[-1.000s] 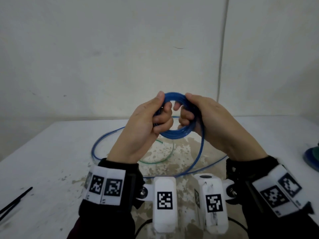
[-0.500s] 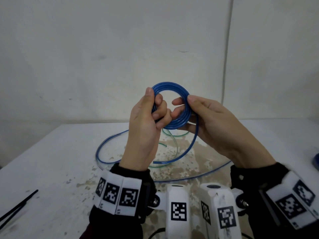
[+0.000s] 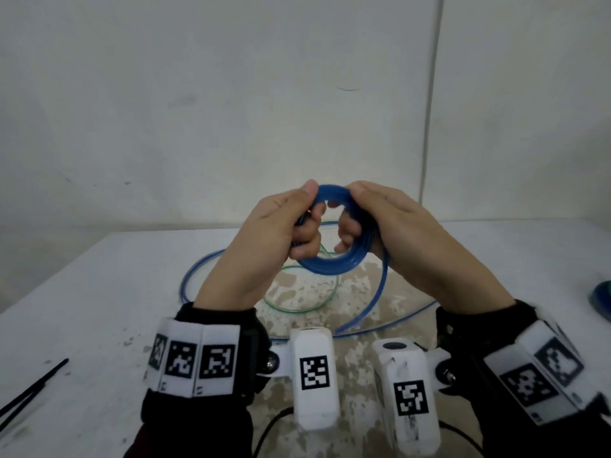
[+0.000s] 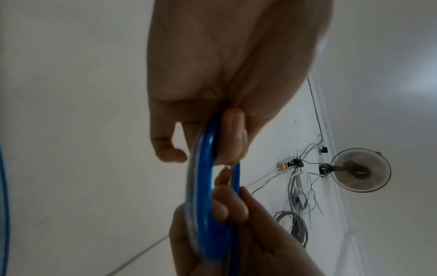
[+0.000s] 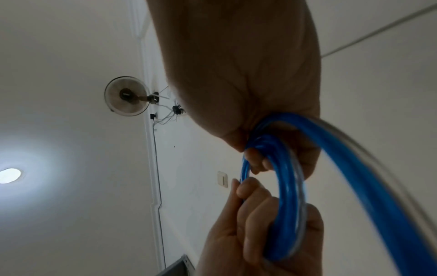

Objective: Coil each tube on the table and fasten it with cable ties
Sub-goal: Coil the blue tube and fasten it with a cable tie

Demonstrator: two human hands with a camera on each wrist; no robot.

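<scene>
A blue tube (image 3: 334, 264) is wound into a small coil held above the table between both hands. My left hand (image 3: 281, 233) grips the coil's left side with curled fingers; in the left wrist view the coil (image 4: 203, 186) runs through them. My right hand (image 3: 390, 233) grips the right side, and the right wrist view shows the coil (image 5: 288, 186) in its fingers. The uncoiled tail (image 3: 373, 302) hangs from the right hand down to the table and loops round to the left (image 3: 198, 272). A thin green tube (image 3: 297, 309) lies in a loop on the table under the hands.
Black cable ties (image 3: 29, 391) lie at the table's front left edge. A blue-green object (image 3: 601, 300) sits at the right edge of the white stained table (image 3: 99, 309). A plain wall stands close behind.
The coil, upright and higher half a second ago, has come down and tilted flatter. Both hands have closed in round it, and the right hand has wrapped another stretch of the tail on.
</scene>
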